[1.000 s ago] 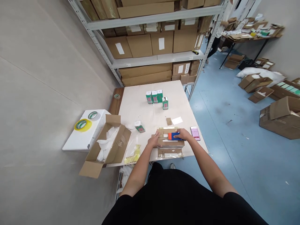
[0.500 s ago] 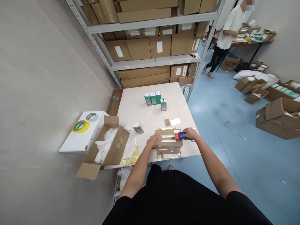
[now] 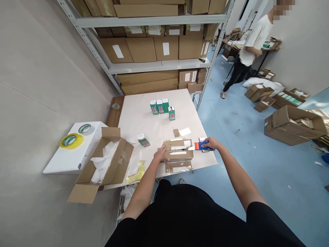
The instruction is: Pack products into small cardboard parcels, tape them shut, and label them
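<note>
On the near part of the table, my left hand (image 3: 161,153) lies with fingers spread against the left end of a taped cardboard box (image 3: 180,156). The box's upper side has a long gap between its flaps. My right hand (image 3: 211,142) is closed around a blue-and-orange box cutter (image 3: 201,145). Its pale blade points left, at the right end of the gap. Partly covered by that hand is a flat object with a pinkish edge (image 3: 202,139), maybe a phone. A tilted green-and-white carton (image 3: 143,140) rests left of my left hand.
Several green cartons (image 3: 160,106) stand farther back on the table (image 3: 136,113). An open cardboard box (image 3: 123,161) with white paper is at the left, beside tape rolls (image 3: 71,140) on a white surface. Shelving (image 3: 164,65) rises behind. A person (image 3: 253,48) walks at the upper right.
My right hand has drawn the box cutter to the right along the box, showing more blade. The view has shifted, and the person at the back has stepped on.
</note>
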A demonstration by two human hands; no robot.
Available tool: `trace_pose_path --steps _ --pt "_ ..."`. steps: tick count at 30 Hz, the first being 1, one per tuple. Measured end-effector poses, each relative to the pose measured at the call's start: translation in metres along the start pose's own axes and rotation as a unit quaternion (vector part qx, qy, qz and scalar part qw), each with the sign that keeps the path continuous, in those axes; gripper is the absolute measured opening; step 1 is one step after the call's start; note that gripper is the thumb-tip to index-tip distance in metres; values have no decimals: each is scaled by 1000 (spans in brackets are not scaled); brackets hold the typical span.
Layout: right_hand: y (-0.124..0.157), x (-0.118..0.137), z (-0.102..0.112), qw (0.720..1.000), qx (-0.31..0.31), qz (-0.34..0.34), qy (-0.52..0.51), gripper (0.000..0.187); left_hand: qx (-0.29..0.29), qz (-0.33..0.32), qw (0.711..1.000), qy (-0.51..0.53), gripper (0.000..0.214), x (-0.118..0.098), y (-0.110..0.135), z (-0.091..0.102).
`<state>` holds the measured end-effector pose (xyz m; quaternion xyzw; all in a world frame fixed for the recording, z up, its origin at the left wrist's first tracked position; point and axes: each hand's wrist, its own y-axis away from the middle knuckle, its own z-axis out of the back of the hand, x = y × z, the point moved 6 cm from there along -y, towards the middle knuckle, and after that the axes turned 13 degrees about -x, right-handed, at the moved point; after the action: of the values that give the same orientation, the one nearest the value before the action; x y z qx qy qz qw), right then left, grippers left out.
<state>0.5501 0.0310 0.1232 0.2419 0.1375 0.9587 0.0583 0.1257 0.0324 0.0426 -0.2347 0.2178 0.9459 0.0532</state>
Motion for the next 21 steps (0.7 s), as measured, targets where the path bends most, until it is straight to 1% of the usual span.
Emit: trace_pose_path --steps 3,8,13,15,17,19,21 --pt "-1 -4 4 1000 0 -2 -6 44 1 1 1000 -9 144 0 1 0" --pt "2 -24 21 999 5 -38 -25 41 13 9 1000 -18 143 -3 2 0" --pt "-4 -24 34 999 -6 -33 -8 40 4 8 1000 -7 141 -3 2 1" --pt "-7 -23 31 999 -5 -34 12 40 5 11 1000 -6 142 -2 2 1" --pt "-8 -22 24 998 -4 -43 50 42 6 10 1000 -8 141 -2 2 1" --pt "-6 -16 11 994 -9 -56 98 45 7 10 1000 -9 141 -3 2 0" --pt "-3 -3 -7 987 -17 -60 150 43 4 12 1000 -8 141 -4 2 0"
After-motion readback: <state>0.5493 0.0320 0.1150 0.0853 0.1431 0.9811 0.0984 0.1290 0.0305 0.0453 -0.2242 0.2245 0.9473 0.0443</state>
